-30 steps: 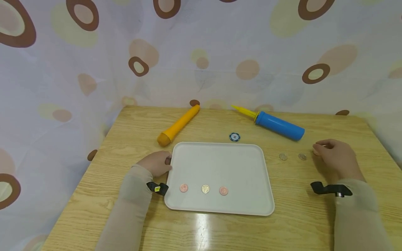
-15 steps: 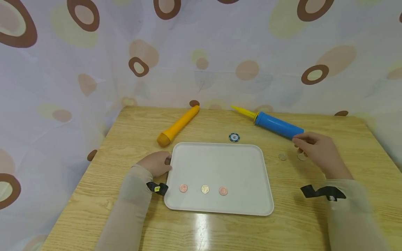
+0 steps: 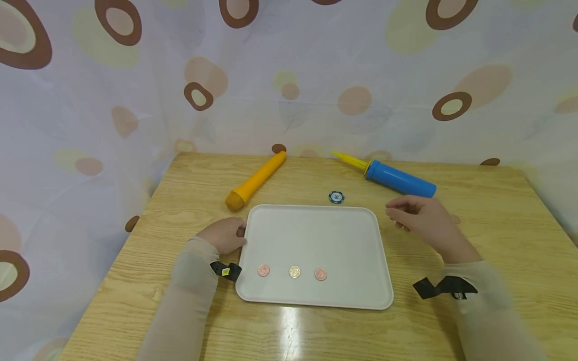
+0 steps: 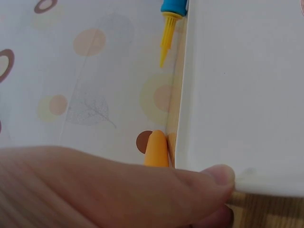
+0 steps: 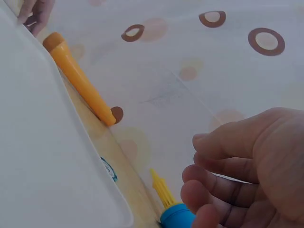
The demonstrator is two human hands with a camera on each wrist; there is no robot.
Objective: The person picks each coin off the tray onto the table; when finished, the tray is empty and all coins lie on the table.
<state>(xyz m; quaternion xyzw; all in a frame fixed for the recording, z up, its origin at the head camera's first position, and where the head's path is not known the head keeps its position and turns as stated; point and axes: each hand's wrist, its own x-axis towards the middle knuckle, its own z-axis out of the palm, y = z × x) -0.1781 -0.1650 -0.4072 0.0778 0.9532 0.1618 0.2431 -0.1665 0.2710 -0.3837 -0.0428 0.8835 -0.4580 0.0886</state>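
My left hand (image 3: 226,234) grips the left rim of a white tray (image 3: 311,230). In the left wrist view its thumb (image 4: 221,175) lies over the rim and the other fingers are below. Along the tray's near part lie two copper coins, one left (image 3: 264,271) and one right (image 3: 320,274), with a gold-coloured coin (image 3: 295,272) between them. My right hand (image 3: 424,220) hovers past the tray's right edge, fingers loosely bent. In the right wrist view, thumb and index tips come close with nothing visible between them. Behind this hand a copper coin (image 3: 456,219) shows partly; silvery coins are mostly hidden under it.
A blue and yellow hand pump (image 3: 402,179) lies behind my right hand. An orange stick with a flared end (image 3: 255,181) lies behind the tray, left of a blue and white poker chip (image 3: 336,197). Patterned cloth (image 3: 289,90) hangs beyond the wooden table (image 3: 203,175).
My right hand has moved left from the copper coin at the far right, leaving it on the table, and now covers the silvery coins. The left hand and tray have stayed put.
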